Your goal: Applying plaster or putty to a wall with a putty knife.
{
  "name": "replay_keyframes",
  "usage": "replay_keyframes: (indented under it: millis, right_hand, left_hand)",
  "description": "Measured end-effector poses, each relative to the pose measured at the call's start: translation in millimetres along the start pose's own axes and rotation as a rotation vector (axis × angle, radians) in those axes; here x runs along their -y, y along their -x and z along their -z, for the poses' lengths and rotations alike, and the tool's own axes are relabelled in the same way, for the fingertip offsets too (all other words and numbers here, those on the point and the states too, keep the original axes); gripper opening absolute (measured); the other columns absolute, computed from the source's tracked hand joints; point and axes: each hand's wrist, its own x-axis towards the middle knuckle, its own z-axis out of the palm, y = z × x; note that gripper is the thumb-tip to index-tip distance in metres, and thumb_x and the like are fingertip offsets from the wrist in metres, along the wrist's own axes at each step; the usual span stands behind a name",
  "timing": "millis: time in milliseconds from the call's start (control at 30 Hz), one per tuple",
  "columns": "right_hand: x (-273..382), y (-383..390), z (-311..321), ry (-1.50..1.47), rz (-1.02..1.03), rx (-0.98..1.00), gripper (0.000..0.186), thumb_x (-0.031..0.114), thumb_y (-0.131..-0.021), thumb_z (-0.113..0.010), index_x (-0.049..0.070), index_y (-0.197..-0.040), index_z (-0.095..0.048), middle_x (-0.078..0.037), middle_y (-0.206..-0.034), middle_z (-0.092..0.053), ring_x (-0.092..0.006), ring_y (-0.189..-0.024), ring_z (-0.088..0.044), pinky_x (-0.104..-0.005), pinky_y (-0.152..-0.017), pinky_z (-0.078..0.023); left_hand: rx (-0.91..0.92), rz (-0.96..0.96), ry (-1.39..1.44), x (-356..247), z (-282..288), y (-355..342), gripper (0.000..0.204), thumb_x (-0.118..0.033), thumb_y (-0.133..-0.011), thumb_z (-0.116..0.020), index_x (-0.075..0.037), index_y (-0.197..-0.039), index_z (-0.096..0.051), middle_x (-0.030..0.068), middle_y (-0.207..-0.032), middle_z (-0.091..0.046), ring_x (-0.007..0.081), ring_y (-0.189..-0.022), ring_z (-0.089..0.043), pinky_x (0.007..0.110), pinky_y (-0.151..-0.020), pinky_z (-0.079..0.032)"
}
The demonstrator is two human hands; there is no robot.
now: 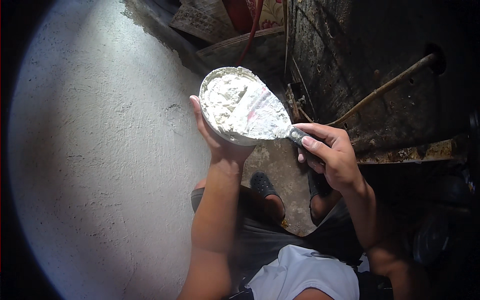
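Note:
My left hand [220, 142] is wrapped round a round tub [227, 136] from its left side and below, with the thumb up along the wall. Thick off-white putty [222, 95] fills the tub in rough lumps. A putty knife [265, 114] lies with its wide, putty-smeared blade over the right part of the tub, touching the putty. My right hand [332, 152] grips its dark handle [298, 136], thumb on top and fingers curled beneath. Where the blade's front edge meets the putty is hard to make out.
A rough white plastered wall [115, 150] rises close on my left. To the right stands a dark, stained panel [370, 45] with a thin stick [385, 89] slanting across it. My clogs [262, 184] rest on a concrete floor [287, 167]. A red cord [251, 35] hangs at the back.

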Motion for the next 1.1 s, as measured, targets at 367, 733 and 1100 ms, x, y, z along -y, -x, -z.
replay_keyframes:
  millis: [367,733,1100]
  right_hand:
    - [0,-6,2,-0.365,-0.117,0.028,0.035,0.012,-0.103,-0.055,-0.008,-0.131,-0.057,-0.008,-0.078,-0.064,-0.004,-0.05,-0.048,-0.0163,-0.042,-0.035]
    - [-6,-27,-32,-0.591,-0.088,0.259,0.033,0.023,-0.11,-0.048,0.007,-0.138,-0.047,-0.007,-0.097,-0.064,-0.0087,-0.06,-0.054,-0.0185,-0.046,-0.038]
    - [101,-238,-164,0.151,0.692,-0.106,0.027,0.021,-0.099,-0.06,0.0,-0.109,-0.072,-0.008,-0.079,-0.071,-0.0142,-0.069,-0.064,-0.0328,-0.065,-0.05]
  left_hand:
    - [-0.039,-0.028,0.088,-9,2,2,0.094,-0.083,-0.091,-0.044,-0.008,-0.148,-0.045,0.0177,-0.144,-0.052,0.0374,-0.128,-0.056,0.058,-0.106,-0.048]
    - [-0.09,-0.146,0.142,-6,18,-20,0.093,-0.084,-0.09,-0.04,-0.01,-0.145,-0.052,0.015,-0.142,-0.057,0.0363,-0.127,-0.057,0.056,-0.105,-0.047]
    - [-0.225,-0.064,0.168,5,8,-40,0.098,-0.086,-0.09,-0.034,-0.014,-0.157,-0.036,0.0119,-0.16,-0.038,0.0359,-0.146,-0.038,0.056,-0.12,-0.031]
